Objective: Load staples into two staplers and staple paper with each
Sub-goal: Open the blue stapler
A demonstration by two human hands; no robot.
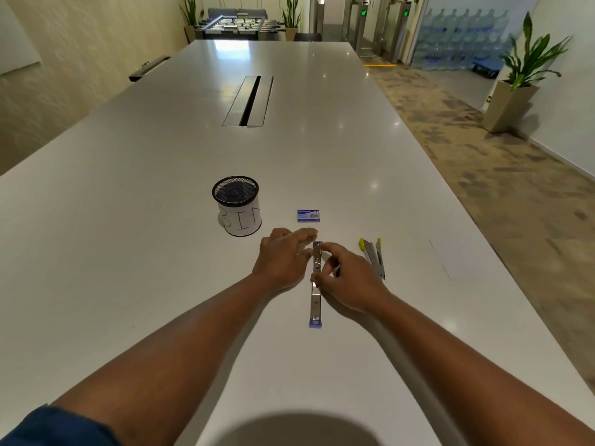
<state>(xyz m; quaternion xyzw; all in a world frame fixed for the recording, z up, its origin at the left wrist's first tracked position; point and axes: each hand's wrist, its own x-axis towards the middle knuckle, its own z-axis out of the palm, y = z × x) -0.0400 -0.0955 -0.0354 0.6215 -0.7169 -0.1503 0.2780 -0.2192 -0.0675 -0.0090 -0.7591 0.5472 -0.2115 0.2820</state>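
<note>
blue stapler (pixel 315 284) opened flat on tabletop (pixel 161 188), centre | left hand (pixel 280 262) fingers loosely bent beside its far end | right hand (pixel 349 278) pinches its middle | yellow stapler (pixel 373 255) right | staple box (pixel 309 216) beyond | paper (pixel 457 259) far right

A long white conference table (pixel 193 149) runs toward twelve o'clock, its glossy top catching ceiling-light reflections, with a recessed cable hatch (pixel 248 101) along its middle. Beyond its far end stands a foosball table (pixel 240 26) flanked by two potted plants (pixel 291 16). At one o'clock are turnstile gates (pixel 380 24) with green indicators, then stacked water bottles (pixel 460 37) behind glass. A planter (pixel 512 101) sits at two o'clock on mottled brown carpet (pixel 483 162). A beige wall (pixel 80 53) fills ten o'clock.
</note>
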